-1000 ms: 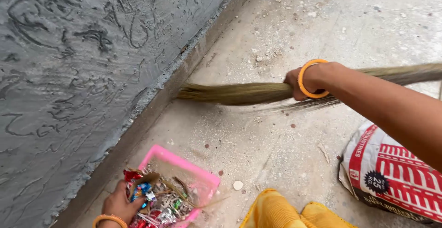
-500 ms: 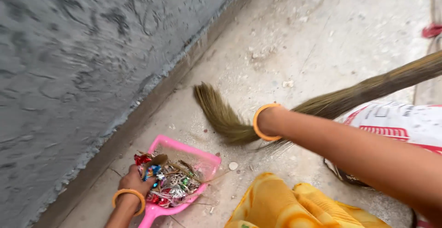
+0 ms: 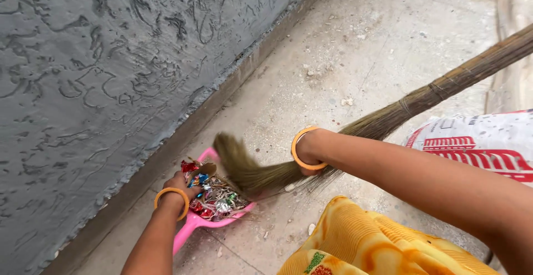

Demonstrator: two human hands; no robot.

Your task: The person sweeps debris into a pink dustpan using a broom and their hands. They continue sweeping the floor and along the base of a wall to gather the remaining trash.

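My right hand (image 3: 308,151), with an orange bangle on the wrist, grips a straw broom (image 3: 388,118) low on its bristles. The bent bristle tips (image 3: 239,165) touch the open edge of a pink dustpan (image 3: 189,226). My left hand (image 3: 179,188), also wearing an orange bangle, rests on the dustpan and presses down on a pile of shiny wrappers and dry twigs (image 3: 214,197) lying in it.
A rough grey plastered wall (image 3: 100,86) runs along the left, with a low ledge at its foot. The concrete floor (image 3: 355,47) is dusty with small stones. A white and red sack (image 3: 483,147) lies at the right. Yellow cloth (image 3: 355,241) covers my knee below.
The broom has swept from out on the floor toward me, and its tips now reach the dustpan. My left hand has stayed on the litter in the pan.
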